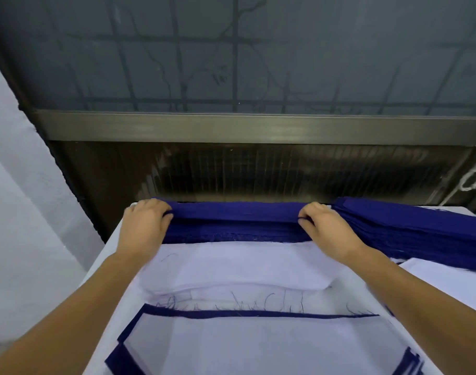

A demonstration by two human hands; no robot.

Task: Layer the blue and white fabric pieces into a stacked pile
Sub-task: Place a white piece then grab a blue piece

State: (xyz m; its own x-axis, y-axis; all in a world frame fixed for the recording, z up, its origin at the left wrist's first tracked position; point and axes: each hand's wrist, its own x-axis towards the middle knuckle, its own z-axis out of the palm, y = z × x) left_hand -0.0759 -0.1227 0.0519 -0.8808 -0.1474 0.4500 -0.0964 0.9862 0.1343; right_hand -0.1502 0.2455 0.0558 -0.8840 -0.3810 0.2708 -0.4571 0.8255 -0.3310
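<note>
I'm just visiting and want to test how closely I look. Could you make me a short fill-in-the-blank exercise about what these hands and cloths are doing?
1. Both hands grip a strip of fabric whose colour is ____.
2. The left hand and the right hand hold the strip at opposite ____.
3. Nearer the camera lies a fabric piece whose colour is ____.
4. The fanned pile of blue pieces lies on the person's ____ side.

Missing words: blue; ends; white; right
</note>
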